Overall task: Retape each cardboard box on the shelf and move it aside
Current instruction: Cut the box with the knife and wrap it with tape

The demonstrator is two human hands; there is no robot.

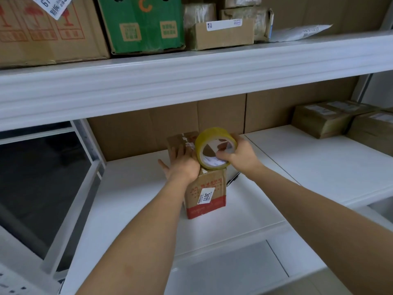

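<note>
step: taping small brown cardboard box (205, 193) | left hand (182, 162) flat, fingers spread, pinning lid | right hand (239, 155) grip clamped on yellow tape roll (214, 147) | tip: keep strip taut, centred along seam

The white middle shelf (148, 209) carries one small cardboard box (205, 194) near its centre, and two taped parcels (331, 119) sit well apart from it, toward the right back corner.
</note>
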